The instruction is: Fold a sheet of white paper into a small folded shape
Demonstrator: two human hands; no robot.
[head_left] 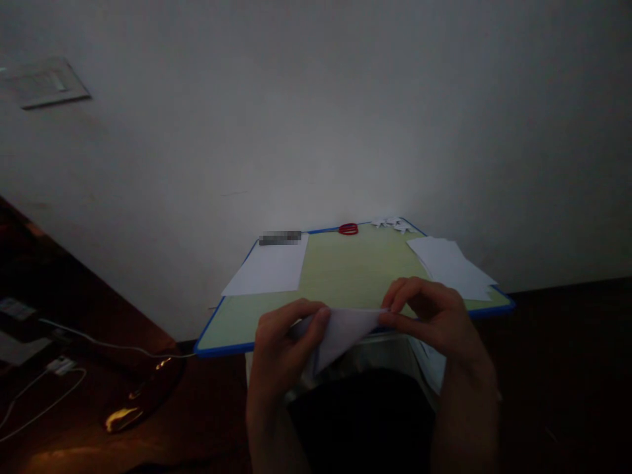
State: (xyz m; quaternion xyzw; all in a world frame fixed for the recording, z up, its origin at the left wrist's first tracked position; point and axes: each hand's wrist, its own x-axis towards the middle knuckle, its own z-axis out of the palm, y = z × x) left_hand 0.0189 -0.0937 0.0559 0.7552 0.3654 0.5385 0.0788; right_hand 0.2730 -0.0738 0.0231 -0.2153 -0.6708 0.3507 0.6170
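A folded sheet of white paper (346, 332), roughly triangular, is held up just off the near edge of the small table. My left hand (289, 342) pinches its left end between thumb and fingers. At the right, my right hand (427, 316) grips the paper's pointed corner between thumb and fingertips. The upper edge of the paper runs nearly level between the two hands. Part of its left side is hidden behind my left fingers.
The green table (355, 263) has a blue rim and stands against the wall. Flat white sheets (269, 270) lie at left, loose white sheets (449, 266) at right. Red-handled scissors (348, 229) and several small white paper cutouts (392, 224) lie along the back. A white cable (123, 346) hangs at left.
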